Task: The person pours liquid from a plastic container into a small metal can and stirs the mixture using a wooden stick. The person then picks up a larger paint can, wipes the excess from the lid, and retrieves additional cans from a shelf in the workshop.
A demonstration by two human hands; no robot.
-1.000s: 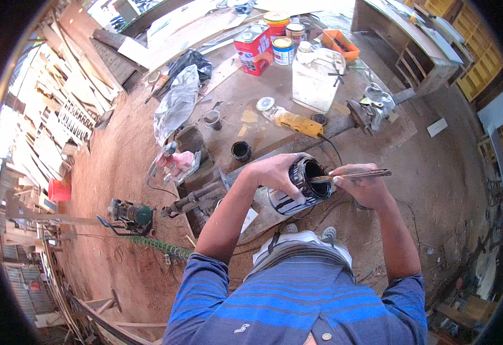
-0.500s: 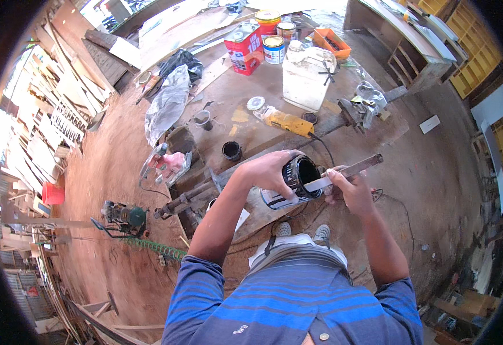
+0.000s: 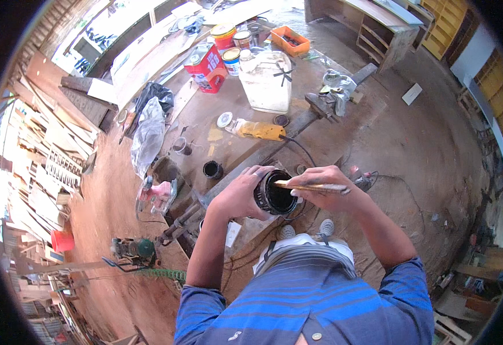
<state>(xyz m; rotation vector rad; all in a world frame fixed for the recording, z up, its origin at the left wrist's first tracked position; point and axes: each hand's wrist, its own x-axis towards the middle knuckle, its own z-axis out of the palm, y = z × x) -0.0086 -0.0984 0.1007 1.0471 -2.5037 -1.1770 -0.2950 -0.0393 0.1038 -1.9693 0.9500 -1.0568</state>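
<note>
My left hand [image 3: 241,195] is wrapped around the left side of a round can [image 3: 261,199], fingers over the far side and thumb on the near side, while my right hand [image 3: 325,187] pinches a flat wooden stick [image 3: 314,187] between thumb and fingers. The can is in front of me, above the near edge of the workbench [image 3: 199,118], its open mouth tipped up toward my face, and the stick's far end reaches inside it. A small dark cup [image 3: 212,169] stands on the bench just beyond my left hand, with a yellow power tool [image 3: 257,129] farther back. The can's inside is so dark that I can't tell how full it is, so I judge its weight only as moderate. Its wall looks stiff enough to take a firm grip, but the dark coating around the rim could be slick or tacky; the sounder hold is lower, around the body, with the palm spread wide. The stick should feel light and rigid, rough rather than slippery, though thin enough to crack if levered hard against the rim. I'd grip it toward the outer end, clear of the mouth.
</note>
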